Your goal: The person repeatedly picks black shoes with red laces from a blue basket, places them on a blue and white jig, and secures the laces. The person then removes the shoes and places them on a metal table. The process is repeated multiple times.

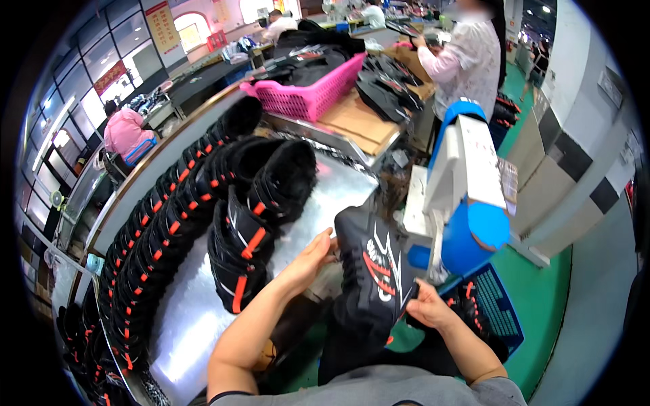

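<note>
Stretching across the left and middle of the view, a metal table [181,331] carried long curved rows of black shoe tops [159,220] along its left side, orange tabs showing, with a shorter stack [240,250] standing nearer its middle. Right of the table stood a white and blue machine [470,159]; beyond the table's far end sat a pink basket [315,98] of dark pieces, and well to the table's right, on the floor, a blue crate [504,304].

The black shoe piece [369,277], marked in white and red, was up in the air just right of the table's near part, in front of the person's body. The right hand [431,306] held its right edge in a narrow pinch — thumb over, fingers partly hidden. The left hand [306,265] was at its left edge, fingers loosely extended; whether they touched it, I could not tell.

The step in hand looked like turning or steadying the piece; the next move seemed to call for a firm left hold — matching the right — and a level piece.
</note>
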A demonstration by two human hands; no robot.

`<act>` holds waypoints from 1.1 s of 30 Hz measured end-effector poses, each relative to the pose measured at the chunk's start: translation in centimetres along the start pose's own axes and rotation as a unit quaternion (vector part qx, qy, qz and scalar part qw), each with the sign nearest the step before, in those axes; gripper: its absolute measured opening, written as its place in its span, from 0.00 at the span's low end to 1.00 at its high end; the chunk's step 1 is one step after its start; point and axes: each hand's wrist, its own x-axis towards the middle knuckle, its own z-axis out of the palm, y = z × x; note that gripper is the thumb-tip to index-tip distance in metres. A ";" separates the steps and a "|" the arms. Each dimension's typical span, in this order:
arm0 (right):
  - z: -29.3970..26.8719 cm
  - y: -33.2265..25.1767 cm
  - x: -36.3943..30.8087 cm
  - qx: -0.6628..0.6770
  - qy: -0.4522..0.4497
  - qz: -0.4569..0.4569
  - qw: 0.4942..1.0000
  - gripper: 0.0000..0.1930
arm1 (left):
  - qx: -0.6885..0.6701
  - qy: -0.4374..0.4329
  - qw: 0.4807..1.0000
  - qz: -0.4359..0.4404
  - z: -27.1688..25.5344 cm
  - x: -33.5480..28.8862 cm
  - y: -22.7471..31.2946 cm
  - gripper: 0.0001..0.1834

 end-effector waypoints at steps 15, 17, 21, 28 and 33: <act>-13.2 3.7 -7.4 -0.192 0.363 -0.033 0.911 0.08 | -0.040 -0.062 0.997 -0.013 15.7 8.1 -18.6 0.12; -14.7 3.8 -6.8 -0.267 0.408 -0.061 0.871 0.11 | -0.071 -0.060 0.996 0.000 16.0 10.1 -20.0 0.13; -16.4 2.9 -4.9 -0.347 0.430 -0.018 0.833 0.12 | -0.079 -0.025 0.996 -0.021 15.9 11.9 -21.1 0.17; -18.8 5.6 -5.8 0.070 0.375 -0.126 0.916 0.06 | 0.276 0.005 0.959 0.064 18.4 12.1 -18.3 0.15; -21.5 7.1 -6.2 0.014 0.325 -0.117 0.938 0.07 | 0.441 -0.063 0.889 0.103 20.4 11.2 -15.6 0.18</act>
